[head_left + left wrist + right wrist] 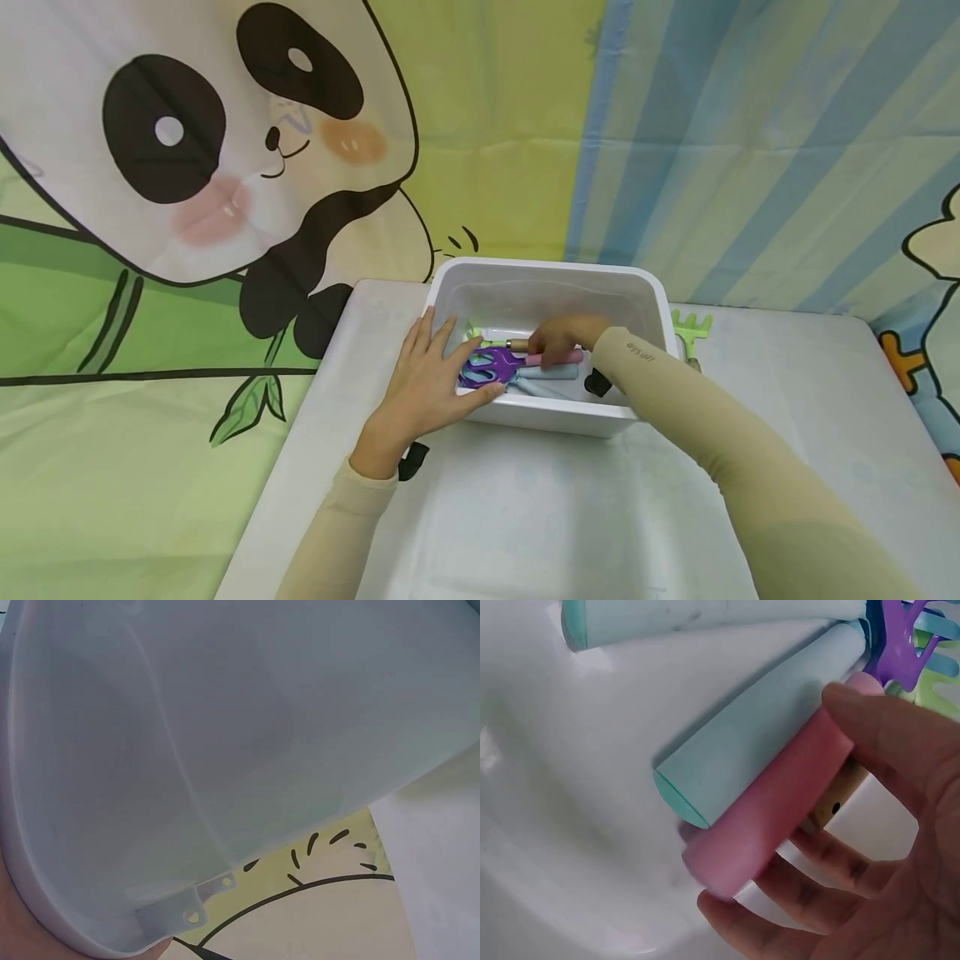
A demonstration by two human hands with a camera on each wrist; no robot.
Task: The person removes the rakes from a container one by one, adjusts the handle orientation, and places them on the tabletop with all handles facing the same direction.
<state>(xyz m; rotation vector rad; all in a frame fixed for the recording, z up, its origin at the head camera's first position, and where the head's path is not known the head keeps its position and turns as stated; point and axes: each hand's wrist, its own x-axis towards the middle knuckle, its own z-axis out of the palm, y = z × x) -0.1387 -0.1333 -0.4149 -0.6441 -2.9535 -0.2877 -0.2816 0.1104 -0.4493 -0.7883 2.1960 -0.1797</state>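
Right hand [561, 337] grips pink handle [772, 806] | left hand [429, 379] flat, steadying bin [645, 287] | lift handle clear of adjacent teal handles [757, 746].

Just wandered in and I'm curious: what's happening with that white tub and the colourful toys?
A person is working at a white tub on a table. The left hand rests on the tub's near left rim. The right hand reaches inside and holds a pink handle of a purple tool, which lies beside pale blue handles. A green rake lies on the table behind the tub's right side.
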